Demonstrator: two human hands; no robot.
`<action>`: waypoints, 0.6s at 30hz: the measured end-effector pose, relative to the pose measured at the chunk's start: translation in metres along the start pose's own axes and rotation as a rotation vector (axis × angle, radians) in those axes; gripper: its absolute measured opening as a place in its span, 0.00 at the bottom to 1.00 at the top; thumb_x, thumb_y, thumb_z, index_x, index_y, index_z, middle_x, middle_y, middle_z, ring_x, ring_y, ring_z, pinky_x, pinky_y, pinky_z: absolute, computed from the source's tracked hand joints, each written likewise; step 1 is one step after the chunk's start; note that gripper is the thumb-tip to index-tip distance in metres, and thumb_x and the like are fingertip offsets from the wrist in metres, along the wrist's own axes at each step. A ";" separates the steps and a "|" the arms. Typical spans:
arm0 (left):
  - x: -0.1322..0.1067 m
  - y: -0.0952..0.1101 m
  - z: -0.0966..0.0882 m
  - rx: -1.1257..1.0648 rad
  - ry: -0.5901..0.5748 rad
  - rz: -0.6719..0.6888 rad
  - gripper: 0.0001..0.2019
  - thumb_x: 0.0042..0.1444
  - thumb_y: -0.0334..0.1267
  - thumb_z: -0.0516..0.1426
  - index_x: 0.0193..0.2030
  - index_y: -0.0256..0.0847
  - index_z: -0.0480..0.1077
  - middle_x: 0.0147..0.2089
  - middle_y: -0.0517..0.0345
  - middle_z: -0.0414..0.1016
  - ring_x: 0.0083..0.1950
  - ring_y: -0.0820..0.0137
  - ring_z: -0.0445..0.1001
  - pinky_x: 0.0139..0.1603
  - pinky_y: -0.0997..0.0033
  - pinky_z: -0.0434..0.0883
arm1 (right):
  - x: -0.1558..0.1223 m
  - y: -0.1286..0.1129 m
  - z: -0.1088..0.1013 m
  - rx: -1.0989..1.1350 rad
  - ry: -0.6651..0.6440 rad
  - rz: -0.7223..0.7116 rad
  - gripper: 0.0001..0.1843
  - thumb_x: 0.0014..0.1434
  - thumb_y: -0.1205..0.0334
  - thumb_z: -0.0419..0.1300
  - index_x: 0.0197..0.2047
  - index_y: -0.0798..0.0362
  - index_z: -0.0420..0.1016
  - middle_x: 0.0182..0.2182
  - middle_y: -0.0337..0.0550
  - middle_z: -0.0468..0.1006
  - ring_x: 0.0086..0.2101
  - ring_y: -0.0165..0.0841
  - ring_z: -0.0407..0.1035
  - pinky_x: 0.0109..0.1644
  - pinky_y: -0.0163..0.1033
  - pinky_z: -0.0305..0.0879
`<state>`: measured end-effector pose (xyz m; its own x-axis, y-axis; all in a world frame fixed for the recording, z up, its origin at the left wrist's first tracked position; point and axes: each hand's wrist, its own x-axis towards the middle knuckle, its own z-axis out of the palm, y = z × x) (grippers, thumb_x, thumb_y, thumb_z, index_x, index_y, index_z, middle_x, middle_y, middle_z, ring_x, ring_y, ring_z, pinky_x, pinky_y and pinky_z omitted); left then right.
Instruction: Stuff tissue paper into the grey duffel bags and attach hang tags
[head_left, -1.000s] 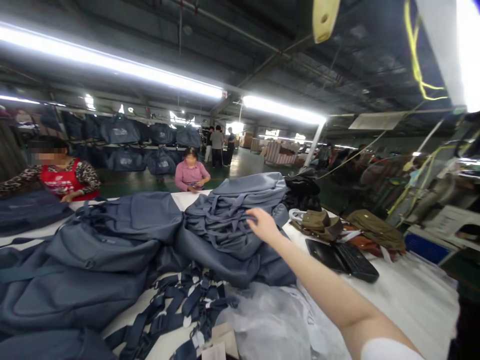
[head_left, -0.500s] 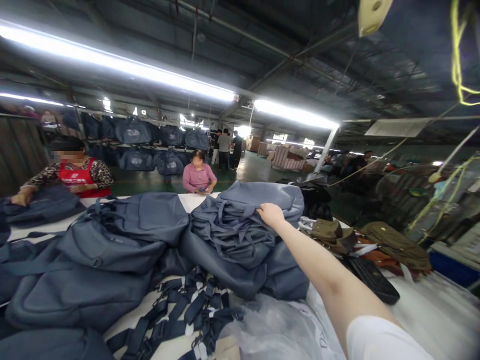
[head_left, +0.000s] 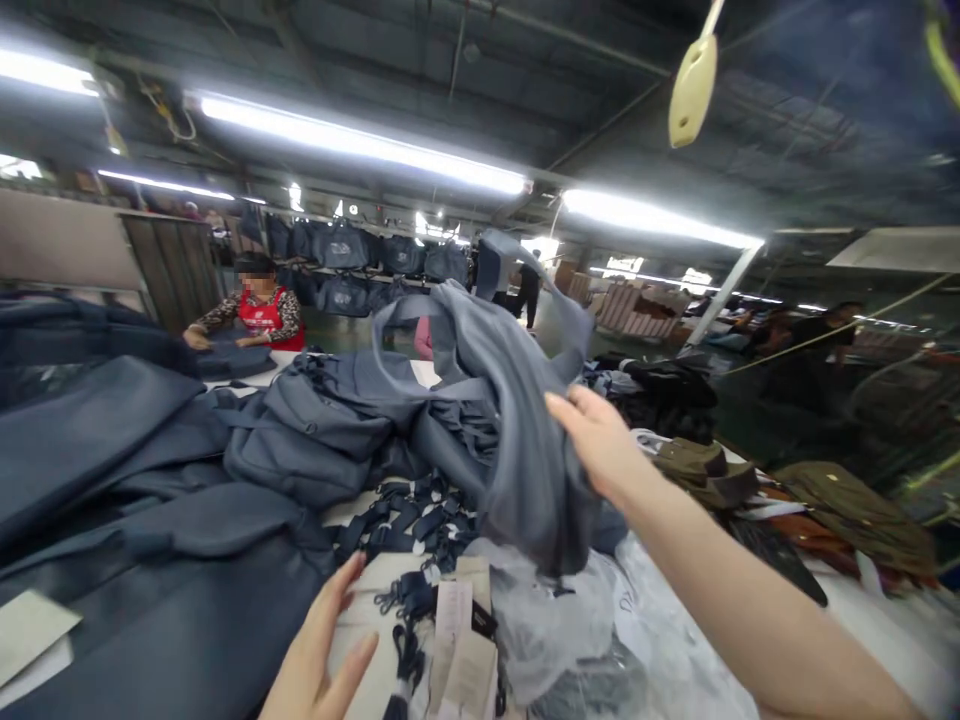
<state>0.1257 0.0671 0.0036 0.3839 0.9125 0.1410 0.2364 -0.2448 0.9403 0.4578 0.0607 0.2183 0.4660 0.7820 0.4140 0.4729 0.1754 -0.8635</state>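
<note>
My right hand (head_left: 600,440) grips the side of a blue-grey bag (head_left: 517,400) and holds it up above the table. The bag hangs limp and folded, its handles flung out to both sides. At the lower middle, my left hand (head_left: 322,640) is open, thumb and fingers apart, with nothing in it. Close to that hand lie coiled dark straps with clips (head_left: 409,595) and a stack of paper tags (head_left: 457,640). Below the raised bag is a heap of clear plastic bags (head_left: 555,630). More dark straps (head_left: 412,515) lie bundled behind.
Large blue-grey bags (head_left: 180,600) cover the left side, with pale cards (head_left: 34,640) on top. Olive bags (head_left: 855,510) lie at right. A yellowish pendant (head_left: 691,90) hangs overhead. Across the table sits a person in a red apron (head_left: 262,315).
My right hand has lifted the blue-grey bag off the pile and drawn it nearer. My left hand has come into view at the bottom. The camera has turned left.
</note>
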 end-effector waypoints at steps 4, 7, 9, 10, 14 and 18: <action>0.004 0.014 -0.001 -0.235 -0.010 0.017 0.42 0.54 0.62 0.51 0.70 0.41 0.49 0.70 0.48 0.56 0.69 0.54 0.56 0.67 0.56 0.60 | -0.138 0.039 0.111 0.192 -0.305 0.238 0.15 0.54 0.53 0.61 0.40 0.54 0.74 0.35 0.44 0.78 0.41 0.41 0.72 0.48 0.44 0.70; 0.008 -0.006 -0.013 -0.047 -0.009 -0.156 0.40 0.51 0.61 0.55 0.66 0.37 0.57 0.65 0.46 0.65 0.67 0.54 0.61 0.68 0.57 0.58 | -0.225 0.091 0.194 0.384 -0.497 0.530 0.19 0.53 0.53 0.60 0.47 0.52 0.73 0.30 0.42 0.77 0.29 0.39 0.73 0.32 0.43 0.72; 0.008 -0.024 -0.026 0.085 -0.047 -0.251 0.38 0.48 0.58 0.57 0.62 0.36 0.62 0.60 0.45 0.71 0.63 0.53 0.67 0.67 0.57 0.60 | -0.259 0.115 0.228 0.428 -0.566 0.725 0.24 0.49 0.53 0.64 0.48 0.53 0.71 0.25 0.38 0.73 0.19 0.33 0.67 0.21 0.39 0.68; 0.006 -0.030 -0.033 0.118 -0.059 -0.280 0.37 0.48 0.58 0.57 0.60 0.36 0.64 0.58 0.46 0.73 0.61 0.53 0.69 0.65 0.57 0.63 | -0.268 0.120 0.237 0.441 -0.595 0.759 0.25 0.46 0.54 0.66 0.47 0.53 0.71 0.24 0.37 0.72 0.17 0.30 0.65 0.19 0.37 0.66; -0.015 -0.031 -0.047 0.061 -0.001 -0.303 0.30 0.55 0.57 0.53 0.58 0.41 0.67 0.60 0.51 0.71 0.65 0.57 0.65 0.68 0.58 0.57 | -0.271 0.111 0.235 0.439 -0.636 0.807 0.22 0.51 0.45 0.63 0.38 0.56 0.71 0.23 0.36 0.69 0.14 0.25 0.62 0.17 0.32 0.63; -0.027 -0.028 -0.054 -0.424 0.162 -0.553 0.30 0.62 0.56 0.46 0.61 0.34 0.64 0.58 0.41 0.72 0.59 0.58 0.71 0.62 0.54 0.64 | -0.260 0.118 0.221 0.617 -0.560 1.238 0.31 0.65 0.39 0.41 0.38 0.58 0.69 0.23 0.43 0.72 0.18 0.28 0.69 0.19 0.30 0.63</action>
<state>0.0604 0.0673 -0.0095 0.1624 0.9114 -0.3782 -0.0219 0.3865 0.9220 0.2272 0.0098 -0.0549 -0.0830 0.7173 -0.6918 -0.4476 -0.6471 -0.6172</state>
